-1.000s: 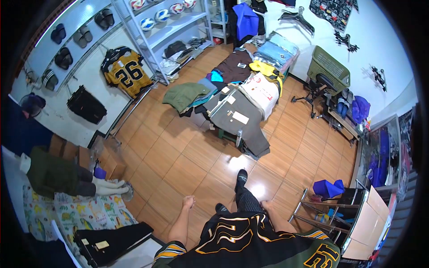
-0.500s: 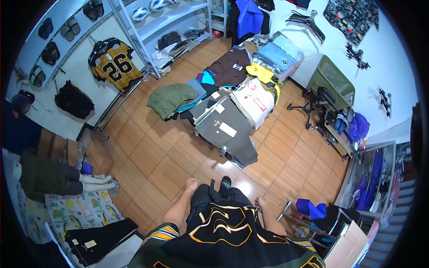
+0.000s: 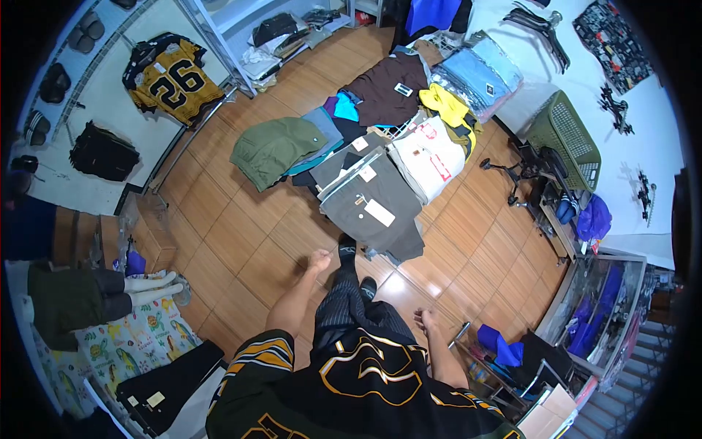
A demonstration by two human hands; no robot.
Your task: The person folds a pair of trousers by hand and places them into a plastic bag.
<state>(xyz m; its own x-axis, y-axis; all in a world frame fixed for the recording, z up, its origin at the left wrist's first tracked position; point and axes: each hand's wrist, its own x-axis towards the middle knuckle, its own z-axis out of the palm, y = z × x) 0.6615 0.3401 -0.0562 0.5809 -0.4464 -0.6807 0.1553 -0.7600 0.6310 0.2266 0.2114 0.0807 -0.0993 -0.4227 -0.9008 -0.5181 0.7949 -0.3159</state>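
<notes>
My left hand (image 3: 319,260) swings forward over the floor, its fingers curled into a loose fist with nothing visible in them. Lower on the other side hangs my right hand (image 3: 424,319), fingers slightly apart and holding nothing. Nearest in front lies a stack of grey trousers (image 3: 373,195) with paper tags, apart from both hands. Beside it are a folded white garment (image 3: 430,164) with red print and olive-green shorts (image 3: 278,151). Behind these sit a dark brown garment (image 3: 387,91), a yellow garment (image 3: 446,104) and light-blue garments (image 3: 479,77) in clear plastic.
A green basket (image 3: 563,139) stands at the right wall near a black wheeled base (image 3: 512,172). On the left hang a yellow jersey (image 3: 175,84) and black shorts (image 3: 104,152). A glass case (image 3: 596,311) and a purple cloth (image 3: 501,344) are at right. Tiled floor (image 3: 241,241) surrounds the clothes.
I have stepped forward, so the clothes pile is closer. One foot now shows ahead of the other. My left hand has swung forward and up; my right hand is slightly further forward too.
</notes>
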